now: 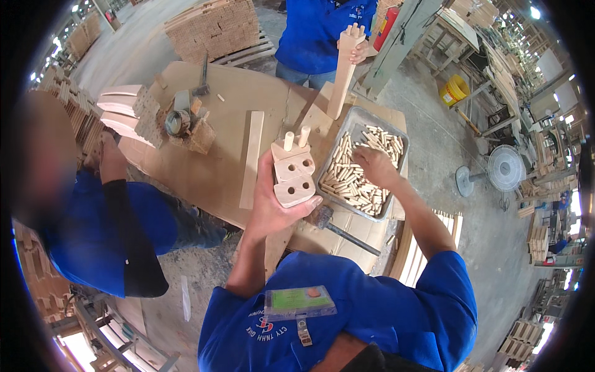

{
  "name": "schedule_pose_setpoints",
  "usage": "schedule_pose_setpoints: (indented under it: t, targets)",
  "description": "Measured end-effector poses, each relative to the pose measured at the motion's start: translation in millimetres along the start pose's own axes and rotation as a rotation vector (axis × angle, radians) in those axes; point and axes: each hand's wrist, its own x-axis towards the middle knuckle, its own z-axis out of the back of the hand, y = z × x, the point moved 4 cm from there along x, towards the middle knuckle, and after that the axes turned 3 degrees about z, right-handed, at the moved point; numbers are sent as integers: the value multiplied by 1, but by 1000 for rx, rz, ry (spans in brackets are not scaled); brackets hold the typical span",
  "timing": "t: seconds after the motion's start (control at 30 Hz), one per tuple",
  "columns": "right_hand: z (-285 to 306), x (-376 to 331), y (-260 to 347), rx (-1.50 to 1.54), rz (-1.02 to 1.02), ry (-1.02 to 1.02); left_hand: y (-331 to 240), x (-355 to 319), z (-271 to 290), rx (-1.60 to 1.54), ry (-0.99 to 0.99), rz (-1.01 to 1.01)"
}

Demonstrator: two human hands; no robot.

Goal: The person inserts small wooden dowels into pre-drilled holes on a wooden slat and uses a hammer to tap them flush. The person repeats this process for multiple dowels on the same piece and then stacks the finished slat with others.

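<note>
Several pale wooden blocks (294, 180) are stacked together in my left hand (268, 208), their drilled ends turned up. The two nearer end faces each show two round holes. From the farthest one, two wooden dowels (289, 141) stick up. To the right, my right hand (375, 166) is down in a grey metal tray (404, 144) heaped with loose dowels (347, 180). Its fingers are bent together at the pile, and whatever lies between the fingertips is hidden. A hammer (353, 239) lies just below the tray, close to my left thumb.
Across the cardboard-covered table (229, 87), a co-worker's hand (356, 53) holds up a long wooden piece (344, 77) with dowels on top. Another co-worker in a blue shirt (118, 229) stands left. Curved wooden parts (127, 111), a glue container (178, 123), a second hammer (203, 80) and a wooden strip (251, 158) lie there.
</note>
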Motion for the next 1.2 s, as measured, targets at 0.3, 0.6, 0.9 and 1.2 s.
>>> schedule_pose_setpoints:
  t: [0.3, 0.6, 0.9, 1.2]
  targets:
    - [169, 30, 236, 188, 499, 21, -1, 4, -5, -49, -31, -51]
    - [157, 55, 256, -37, 588, 188, 14, 2, -4, -44, -73, -78]
    - [161, 54, 277, -301, 571, 395, 11, -1, -17, -38, -60, -50]
    - [148, 47, 257, -228, 439, 308, 9, -1, -19, 83, -35, -26]
